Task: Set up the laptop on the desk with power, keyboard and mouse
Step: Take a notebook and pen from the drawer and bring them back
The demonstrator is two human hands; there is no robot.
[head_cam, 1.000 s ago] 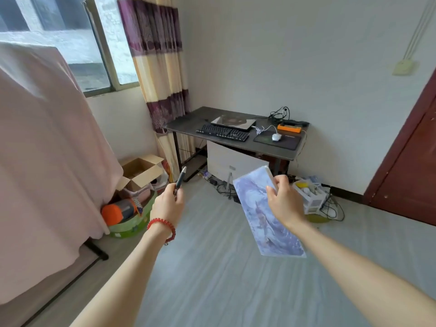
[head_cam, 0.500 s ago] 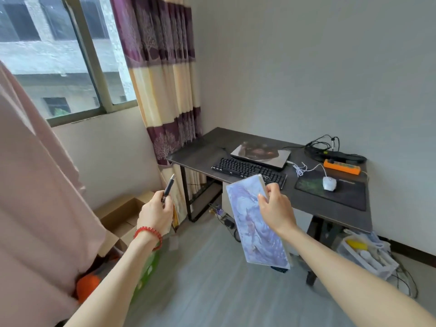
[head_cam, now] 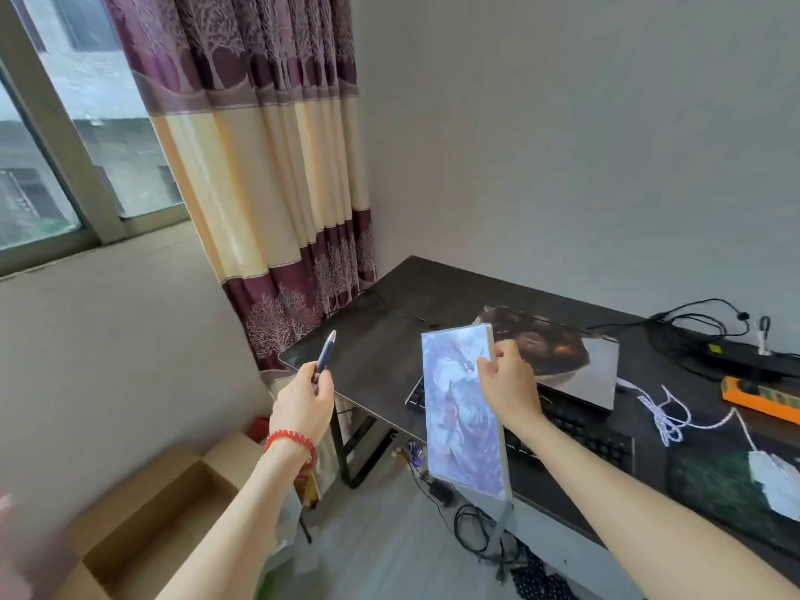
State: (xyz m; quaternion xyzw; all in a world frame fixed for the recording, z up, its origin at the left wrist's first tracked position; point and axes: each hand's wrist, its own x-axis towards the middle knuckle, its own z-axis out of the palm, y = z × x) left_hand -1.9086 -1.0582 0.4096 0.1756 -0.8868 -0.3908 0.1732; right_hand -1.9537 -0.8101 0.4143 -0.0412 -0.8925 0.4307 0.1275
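Note:
A closed laptop (head_cam: 575, 361) with a dark picture on its lid lies on the dark desk (head_cam: 389, 339). In front of it sits a black keyboard (head_cam: 593, 439), partly hidden by my right arm. A white mouse (head_cam: 775, 478) with a white cable rests on a dark mouse pad (head_cam: 714, 482) at the right. My left hand (head_cam: 303, 404) grips a dark pen (head_cam: 325, 355) upright near the desk's left corner. My right hand (head_cam: 506, 387) holds a blue-patterned notebook (head_cam: 459, 409) by its upper right edge above the desk's front edge.
An orange power strip (head_cam: 762, 398) and black cables with a power adapter (head_cam: 727, 348) lie at the desk's back right. A striped curtain (head_cam: 268, 166) hangs left of the desk beside a window (head_cam: 65, 145). An open cardboard box (head_cam: 164, 513) and loose cables (head_cam: 476, 526) are on the floor.
I have come closer to the desk, which now fills the right side of the view. Both hands, still holding the pen and the notebook, have reached the desk's front edge.

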